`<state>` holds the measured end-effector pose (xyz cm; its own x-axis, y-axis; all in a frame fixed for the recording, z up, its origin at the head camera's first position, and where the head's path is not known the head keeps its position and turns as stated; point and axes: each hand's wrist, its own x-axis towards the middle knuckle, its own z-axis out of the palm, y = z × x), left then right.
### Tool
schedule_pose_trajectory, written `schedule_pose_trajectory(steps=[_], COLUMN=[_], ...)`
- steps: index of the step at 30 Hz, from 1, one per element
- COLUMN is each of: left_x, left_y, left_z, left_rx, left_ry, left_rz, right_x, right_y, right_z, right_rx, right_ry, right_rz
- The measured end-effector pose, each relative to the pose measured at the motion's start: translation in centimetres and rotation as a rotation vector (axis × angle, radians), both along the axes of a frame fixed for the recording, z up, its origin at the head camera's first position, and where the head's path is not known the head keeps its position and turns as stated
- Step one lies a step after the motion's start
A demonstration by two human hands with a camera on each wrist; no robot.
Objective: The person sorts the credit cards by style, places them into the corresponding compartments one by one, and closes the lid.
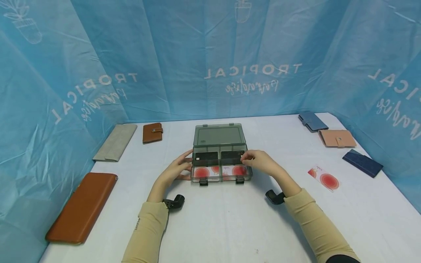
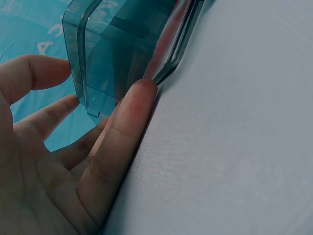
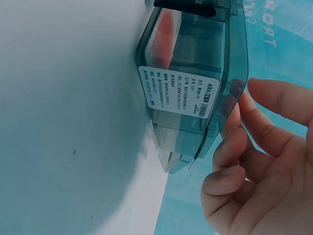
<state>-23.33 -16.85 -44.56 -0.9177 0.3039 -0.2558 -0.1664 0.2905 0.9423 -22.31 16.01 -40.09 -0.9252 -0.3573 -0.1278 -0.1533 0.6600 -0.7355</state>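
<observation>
A grey-green transparent divided box [image 1: 219, 179] sits on the table with its lid [image 1: 219, 135] raised at the back. Black cards lie in its two back compartments, the left card [image 1: 206, 158] and the right card [image 1: 230, 157]. Red-and-white cards [image 1: 234, 170] fill the two front ones. My left hand [image 1: 175, 170] rests its spread fingers against the box's left side; a fingertip touches the lower wall in the left wrist view. My right hand [image 1: 260, 160] pinches the right end of the right black card over the rim, its other fingers curled in the right wrist view.
At left lie a large brown wallet [image 1: 83, 206], a grey wallet [image 1: 116, 142] and a small brown wallet [image 1: 152, 132]. Blue [image 1: 313, 121], pink [image 1: 337, 138] and navy [image 1: 363, 162] wallets lie at right, near a loose red-and-white card [image 1: 323, 178]. Blue curtains [image 1: 184, 54] surround the table.
</observation>
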Motion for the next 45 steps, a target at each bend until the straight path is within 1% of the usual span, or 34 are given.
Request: schedule_pose_trajectory(steps=[3, 9, 12, 15, 20, 21, 23, 25, 27, 29, 34, 40, 42, 45], left_x=[0.0, 0.1, 0.1, 0.3, 1.1, 1.2, 1.0, 0.7, 0.3, 0.2, 0.3, 0.3, 0.3, 0.3], left_y=[0.0, 0.1, 0.2, 0.2, 0.5, 0.5, 0.4, 0.3, 0.2, 0.1, 0.1, 0.0, 0.0, 0.0], left_z=[0.0, 0.1, 0.2, 0.6, 2.0, 2.0, 1.8, 1.2, 0.6, 0.3, 0.2, 0.2, 0.2, 0.2], left_rx=[0.002, -0.001, -0.004, 0.003, 0.004, 0.003, 0.003, 0.006, 0.008, 0.009, 0.002, -0.003, 0.000, 0.007], left_ry=[0.002, 0.002, -0.004, -0.004, 0.008, 0.009, 0.009, 0.010, 0.005, 0.005, 0.003, -0.005, -0.003, 0.004], left_rz=[0.002, -0.002, -0.002, -0.009, -0.031, -0.032, -0.032, -0.030, -0.023, -0.016, -0.004, 0.007, 0.004, -0.007], right_x=[-0.1, -0.4, -0.4, -0.3, -0.1, 0.0, 0.2, 0.4, 0.8, 1.1, 2.1, 3.2, 3.5, 3.8], right_y=[0.3, 1.5, 2.3, 3.1, 4.8, 5.3, 6.1, 7.1, 8.2, 9.3, 11.9, 14.3, 15.0, 16.0], right_z=[0.0, 0.0, 0.2, 0.2, 0.0, 0.0, 0.1, 0.1, 0.2, 0.2, 0.1, -0.3, -0.3, -0.3], right_rx=[-0.020, -0.144, -0.164, -0.151, -0.134, -0.133, -0.133, -0.131, -0.125, -0.103, -0.038, -0.017, 0.009, 0.093], right_ry=[-0.006, -0.086, -0.097, -0.089, -0.087, -0.086, -0.081, -0.075, -0.064, -0.052, -0.039, -0.108, -0.108, -0.107], right_rz=[0.006, -0.003, -0.017, -0.036, -0.051, -0.051, -0.051, -0.057, -0.072, -0.101, -0.179, -0.264, -0.270, -0.252])
